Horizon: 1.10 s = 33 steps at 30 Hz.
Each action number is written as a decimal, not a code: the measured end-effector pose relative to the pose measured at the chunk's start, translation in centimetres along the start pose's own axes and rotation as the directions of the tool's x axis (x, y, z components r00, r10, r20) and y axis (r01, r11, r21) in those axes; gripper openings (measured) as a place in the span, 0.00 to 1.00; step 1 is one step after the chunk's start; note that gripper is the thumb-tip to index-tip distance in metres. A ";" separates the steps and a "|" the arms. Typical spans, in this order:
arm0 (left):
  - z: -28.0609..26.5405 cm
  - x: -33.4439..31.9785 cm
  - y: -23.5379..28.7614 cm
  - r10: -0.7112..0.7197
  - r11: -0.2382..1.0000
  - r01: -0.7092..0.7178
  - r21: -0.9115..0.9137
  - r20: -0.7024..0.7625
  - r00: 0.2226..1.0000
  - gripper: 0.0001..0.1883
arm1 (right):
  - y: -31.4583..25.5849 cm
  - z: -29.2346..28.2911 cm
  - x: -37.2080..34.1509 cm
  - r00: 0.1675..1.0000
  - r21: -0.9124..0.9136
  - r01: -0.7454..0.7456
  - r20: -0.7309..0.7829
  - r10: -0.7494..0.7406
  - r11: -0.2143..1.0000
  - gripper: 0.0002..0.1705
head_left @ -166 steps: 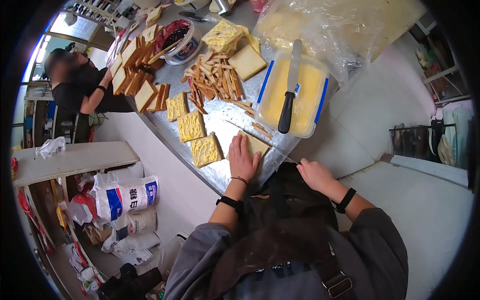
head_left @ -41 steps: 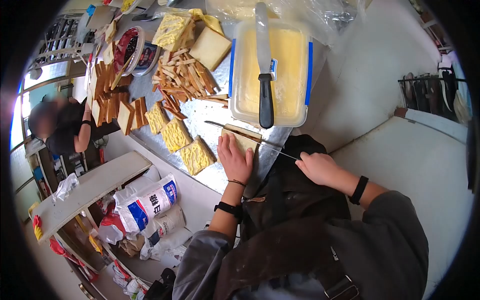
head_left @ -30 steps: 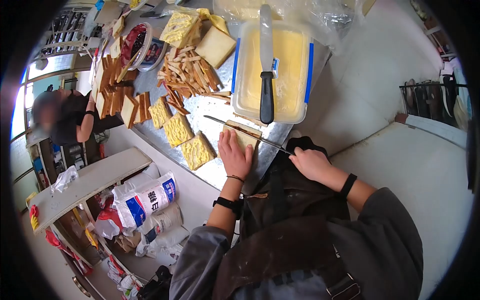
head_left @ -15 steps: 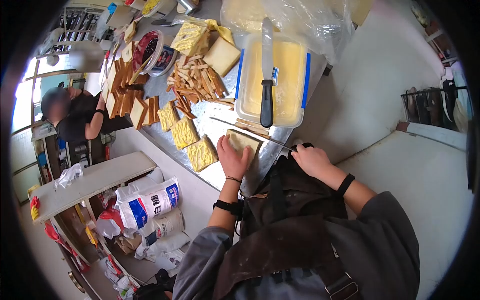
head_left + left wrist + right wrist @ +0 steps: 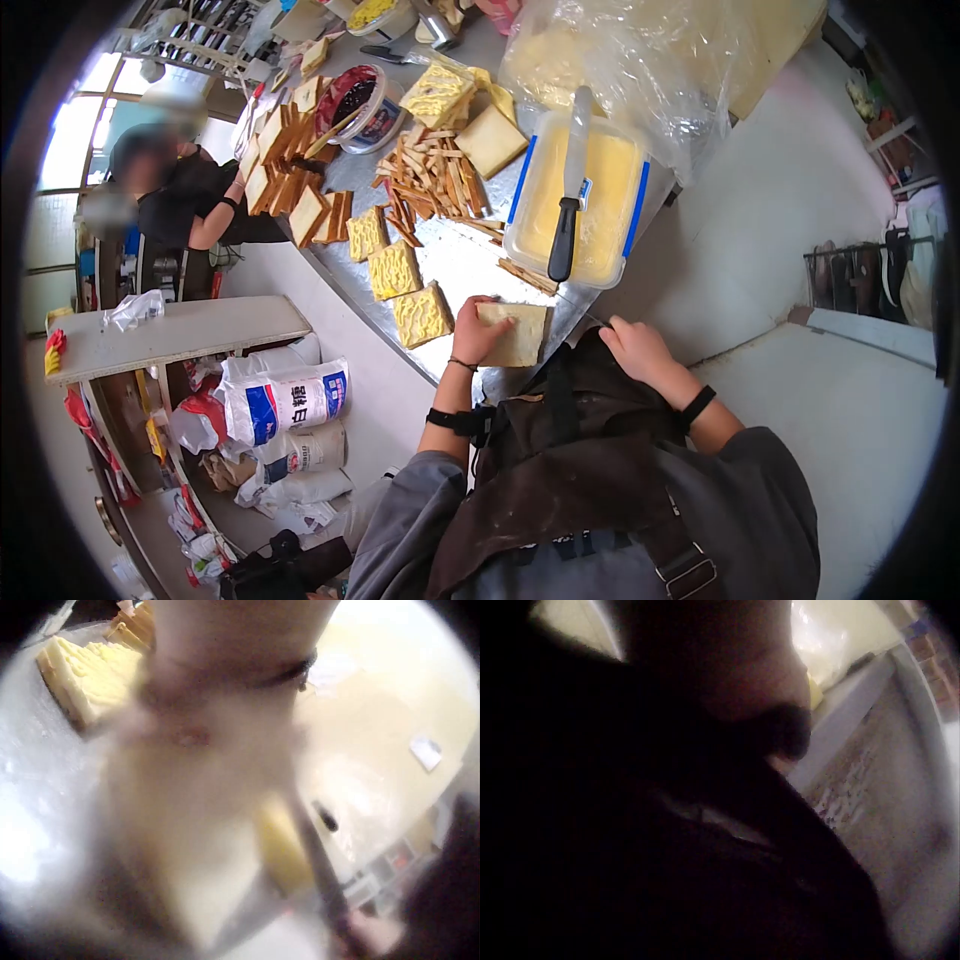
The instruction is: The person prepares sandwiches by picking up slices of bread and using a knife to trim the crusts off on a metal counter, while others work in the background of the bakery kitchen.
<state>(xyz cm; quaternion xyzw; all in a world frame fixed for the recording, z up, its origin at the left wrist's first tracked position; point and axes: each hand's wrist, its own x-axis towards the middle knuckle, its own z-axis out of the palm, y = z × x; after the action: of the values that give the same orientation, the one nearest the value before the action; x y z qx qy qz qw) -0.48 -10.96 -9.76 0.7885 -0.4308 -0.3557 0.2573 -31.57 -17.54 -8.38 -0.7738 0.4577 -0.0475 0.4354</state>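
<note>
**Bread square [image 5: 524, 340] in your left grip [image 5: 478, 332], knife [image 5: 583, 308] in your right grip [image 5: 640, 350]**

Your left grip pinches the bread square's side, thumb on top, at the near edge of the table [image 5: 452, 262]. Your right grip is curled round the knife's handle. Crust strips [image 5: 528, 277] lie just beyond the bread; three yellow-topped squares [image 5: 421, 316] sit to its left.
</note>
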 end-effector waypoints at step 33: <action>-6.3 15.5 11.0 -0.127 0.349 0.042 -0.936 -0.003 0.992 0.43 | -0.9 -6.0 -7.0 0.956 0.402 0.004 -0.270 0.114 0.916 0.20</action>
<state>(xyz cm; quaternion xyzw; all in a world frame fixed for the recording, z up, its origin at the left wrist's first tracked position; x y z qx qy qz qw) 4.77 -29.15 -3.34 0.5362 -0.1009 -0.5204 0.6569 -37.84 -15.96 -1.75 -0.6404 0.5185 -0.2392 0.5136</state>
